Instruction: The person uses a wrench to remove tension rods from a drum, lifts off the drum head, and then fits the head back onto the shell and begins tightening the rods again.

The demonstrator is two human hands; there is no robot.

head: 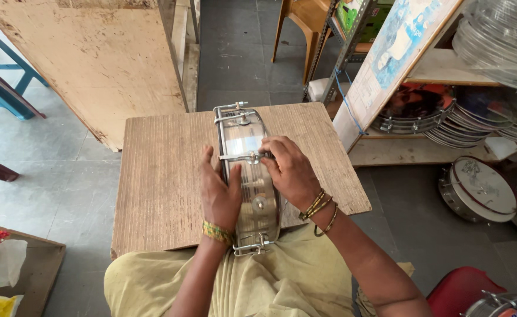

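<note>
On the wooden board (164, 176) across the person's lap, a shiny metal drum (248, 176) stands on its edge. Left hand (218, 191) lies flat against its left face; right hand (290, 170) curls over the rim, fingertips (265, 154) pinching a tuning bolt (250, 157).

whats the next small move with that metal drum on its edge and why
Probably turn the tension bolt under the right hand fingers: the left hand braces the metal drum upright on the board, and those fingers already pinch that fitting.
</note>
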